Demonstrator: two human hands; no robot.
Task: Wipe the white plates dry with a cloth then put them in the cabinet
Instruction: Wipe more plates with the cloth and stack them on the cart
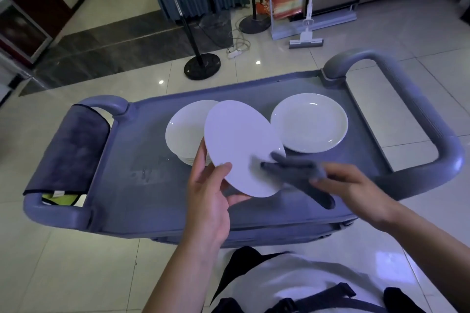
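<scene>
My left hand grips a white plate by its lower left rim, holding it tilted above the grey cart top. A grey cloth, bunched in my right hand, lies against the plate's lower right edge. Behind the held plate a stack of white plates stands on the cart. A single white plate lies flat to the right of it.
The cart has a curved handle at the right and another at the left, draped with a dark cloth. Fan stands, a power strip with cables and a mop stand on the tiled floor beyond.
</scene>
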